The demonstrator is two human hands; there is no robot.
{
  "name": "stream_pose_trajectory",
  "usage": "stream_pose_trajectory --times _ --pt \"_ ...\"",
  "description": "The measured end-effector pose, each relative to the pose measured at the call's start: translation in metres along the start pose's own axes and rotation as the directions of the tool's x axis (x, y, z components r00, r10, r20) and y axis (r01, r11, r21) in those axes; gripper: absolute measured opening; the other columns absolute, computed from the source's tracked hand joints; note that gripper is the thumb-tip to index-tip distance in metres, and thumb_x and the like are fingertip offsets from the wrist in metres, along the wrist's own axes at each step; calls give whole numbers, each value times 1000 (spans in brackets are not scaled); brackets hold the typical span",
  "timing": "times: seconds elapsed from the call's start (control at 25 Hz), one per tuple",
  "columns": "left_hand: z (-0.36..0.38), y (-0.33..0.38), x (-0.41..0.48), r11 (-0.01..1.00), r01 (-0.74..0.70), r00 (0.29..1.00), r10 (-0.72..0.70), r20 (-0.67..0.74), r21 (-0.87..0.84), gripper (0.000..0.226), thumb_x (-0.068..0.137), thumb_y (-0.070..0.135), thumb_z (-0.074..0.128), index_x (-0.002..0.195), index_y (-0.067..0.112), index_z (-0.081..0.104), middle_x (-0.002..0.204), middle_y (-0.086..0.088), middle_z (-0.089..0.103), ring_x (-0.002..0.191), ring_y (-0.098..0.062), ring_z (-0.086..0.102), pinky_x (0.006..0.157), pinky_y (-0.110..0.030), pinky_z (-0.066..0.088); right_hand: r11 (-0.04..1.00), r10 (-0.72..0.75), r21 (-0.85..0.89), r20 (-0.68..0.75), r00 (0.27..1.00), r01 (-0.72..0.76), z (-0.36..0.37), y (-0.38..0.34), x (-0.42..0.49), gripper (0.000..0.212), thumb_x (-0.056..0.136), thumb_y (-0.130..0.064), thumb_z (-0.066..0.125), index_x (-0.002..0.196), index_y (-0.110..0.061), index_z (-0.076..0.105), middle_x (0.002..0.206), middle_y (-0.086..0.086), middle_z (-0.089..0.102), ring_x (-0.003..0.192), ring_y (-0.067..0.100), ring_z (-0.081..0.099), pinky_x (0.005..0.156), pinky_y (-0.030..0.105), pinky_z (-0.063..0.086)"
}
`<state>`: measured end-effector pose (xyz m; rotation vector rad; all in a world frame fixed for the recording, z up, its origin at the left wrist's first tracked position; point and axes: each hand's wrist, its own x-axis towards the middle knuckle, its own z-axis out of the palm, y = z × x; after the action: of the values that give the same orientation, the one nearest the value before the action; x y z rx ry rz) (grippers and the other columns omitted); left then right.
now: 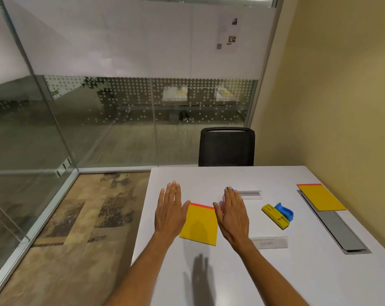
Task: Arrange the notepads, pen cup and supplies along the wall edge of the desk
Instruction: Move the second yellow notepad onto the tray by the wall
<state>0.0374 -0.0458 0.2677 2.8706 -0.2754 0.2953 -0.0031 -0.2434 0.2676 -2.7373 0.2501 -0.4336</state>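
Both hands are stretched out flat over the desk [209, 279], palms down, fingers straight and together, holding nothing. The left hand [170, 212] sits just left of a yellow notepad [200, 225] with a red top strip, its thumb at the pad's far left corner; the right hand [232, 215] sits just right of it. Past the right fingertips some coloured pens [228, 189] peek out (the cup itself is mostly hidden). Further right lie a yellow stapler [275, 216] and a blue tape holder [286, 212], touching each other. A second notepad [320, 197] lies near the wall [341, 96], overlapping a grey cable tray [339, 230]. A name label [268, 242] lies near the right wrist. A black chair [226, 149] stands at the far side.
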Motion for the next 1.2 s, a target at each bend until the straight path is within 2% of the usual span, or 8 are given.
stream_pose_trajectory --times 0.12,0.24,0.44,0.64,0.76,1.0,1.2 --pt "18 -16 16 1000 -30 999 30 26 4 89 86 67 -14 159 17 -1 169 -3 -1 157 -22 -3 129 -41 0 1000 10 -27 -5 1000 -10 22 0 5 68 98 -53 34 152 -13 25 160 5 23 150 21 19 122 33 17" --pt "42 -17 25 998 -69 995 69 75 6 99 79 69 -25 159 16 1 169 -4 -1 157 -23 -1 129 -41 0 999 21 -46 13 1000 -21 44 8 7 67 99 -52 35 152 -13 23 161 5 23 150 20 18 122 31 15" --pt "101 -10 47 998 -67 986 67 154 -4 75 100 58 14 159 13 2 169 -6 2 157 -23 1 129 -39 0 999 38 -40 29 999 -36 91 33 24 67 99 -53 33 152 -13 26 159 5 27 149 19 23 121 30 15" --pt "183 -19 58 998 -60 976 57 211 10 74 102 54 23 158 11 4 168 -8 5 157 -23 4 129 -39 3 996 90 -19 119 989 -88 165 68 40 68 99 -54 29 153 -12 22 161 5 23 150 19 19 122 31 14" --pt "231 -28 65 999 -45 968 42 248 4 73 103 52 25 158 9 5 168 -9 6 157 -23 5 129 -38 4 993 117 -17 170 979 -116 209 89 43 68 99 -54 28 152 -12 24 160 6 25 149 22 22 123 34 17" --pt "306 -42 62 994 23 963 8 270 -108 71 103 47 35 158 7 14 167 -11 13 156 -26 14 127 -38 10 989 143 5 242 960 -149 279 116 50 67 99 -52 31 150 -9 27 159 9 26 148 26 23 122 38 20" --pt "337 -40 55 950 206 928 -114 354 -235 78 100 53 36 159 13 6 169 -3 5 156 -25 10 124 -42 25 947 232 149 295 927 -285 308 117 36 69 98 -47 41 150 -5 23 161 12 21 149 28 18 122 39 20"
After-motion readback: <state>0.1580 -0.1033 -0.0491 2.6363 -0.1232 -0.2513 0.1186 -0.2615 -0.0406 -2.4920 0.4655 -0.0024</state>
